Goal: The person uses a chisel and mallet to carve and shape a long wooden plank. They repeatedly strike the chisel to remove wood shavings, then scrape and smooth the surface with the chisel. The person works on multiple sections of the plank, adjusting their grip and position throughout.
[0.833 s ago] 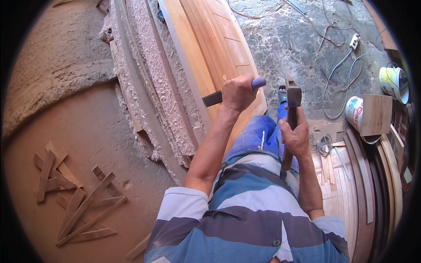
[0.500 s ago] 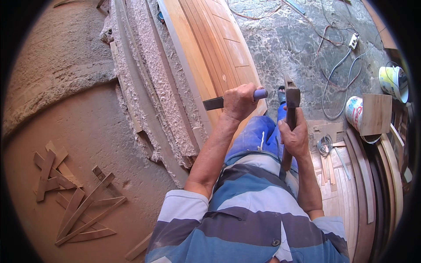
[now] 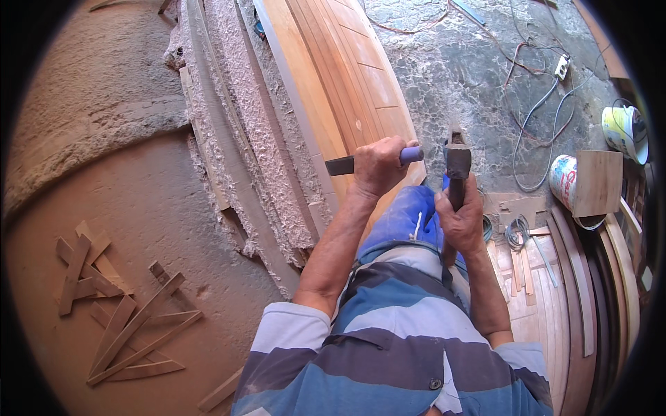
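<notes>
My left hand [image 3: 379, 163] is closed round a chisel [image 3: 340, 165], held level above the near end of a wooden door panel [image 3: 361, 83]. Its dark, wide blade points left, and its purple handle sticks out to the right of my fist. In my right hand [image 3: 463, 222] is a hammer [image 3: 458, 161], gripped by its dark wooden handle with the head up, just right of the chisel. The lower part of the hammer's handle is partly hidden by my hand. The two tools are apart, and neither touches the panel.
Rough, fibre-covered boards [image 3: 239, 118] lie along the panel's left side. Wood offcuts [image 3: 132, 326] are scattered on the floor at lower left. On the right are cables with a white socket block [image 3: 562, 66], two buckets [image 3: 563, 177], and curved wooden strips [image 3: 576, 291].
The hammer has turned slightly in my right hand, its head now a little lower and more toward me. My left hand and the chisel are almost unmoved.
</notes>
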{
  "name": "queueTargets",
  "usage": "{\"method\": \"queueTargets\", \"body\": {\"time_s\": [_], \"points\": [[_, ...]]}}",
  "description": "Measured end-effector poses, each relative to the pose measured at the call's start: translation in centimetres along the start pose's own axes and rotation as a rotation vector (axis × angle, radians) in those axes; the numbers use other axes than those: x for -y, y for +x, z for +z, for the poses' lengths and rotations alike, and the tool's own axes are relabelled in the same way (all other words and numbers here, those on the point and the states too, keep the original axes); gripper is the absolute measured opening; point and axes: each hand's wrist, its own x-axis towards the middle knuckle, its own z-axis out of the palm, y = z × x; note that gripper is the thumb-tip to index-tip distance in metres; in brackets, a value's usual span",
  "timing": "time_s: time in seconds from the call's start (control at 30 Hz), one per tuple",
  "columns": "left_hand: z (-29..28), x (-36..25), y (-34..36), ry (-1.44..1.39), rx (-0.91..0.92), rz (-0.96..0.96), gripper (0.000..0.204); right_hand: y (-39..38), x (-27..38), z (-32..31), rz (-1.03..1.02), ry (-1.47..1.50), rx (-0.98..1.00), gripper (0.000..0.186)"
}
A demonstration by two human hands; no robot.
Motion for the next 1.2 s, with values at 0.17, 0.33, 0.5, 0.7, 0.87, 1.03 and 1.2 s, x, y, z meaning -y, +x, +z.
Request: {"method": "queueTargets", "body": {"time_s": [0.17, 0.33, 0.5, 0.7, 0.87, 1.03, 1.2], "points": [[-0.3, 0.1, 0.5, -0.01, 0.029, -0.023, 0.035, 0.3, -0.5, -0.1, 0.002, -0.025, 0.007, 0.039], [-0.4, 0.0, 0.4, 0.008, 0.041, 0.001, 0.034, 0.4, -0.1, -1.2, -0.015, -0.042, -0.011, 0.038], [-0.3, 0.0, 0.1, 0.001, -0.011, -0.001, 0.034, 0.6, 0.8, 0.2, -0.169, -0.161, -0.092, 0.04], [0.0, 0.3, 0.0, 0.005, -0.023, 0.012, 0.035, 0.8, 1.3, 0.7, -0.205, -0.239, -0.004, 0.046], [0.0, 0.3, -0.6, 0.004, -0.018, -0.019, 0.028, 0.7, 0.6, 1.1, -0.228, -0.337, 0.094, 0.041], [-0.2, 0.0, -0.2, 0.01, 0.146, 0.01, 0.036, 0.2, 0.1, 0.2, -0.139, -0.224, 0.086, 0.039], [0.4, 0.4, 1.2, 0.046, -0.019, -0.088, 0.039, -0.5, -0.3, -0.7, 0.03, -0.05, 0.063, 0.038]]}}
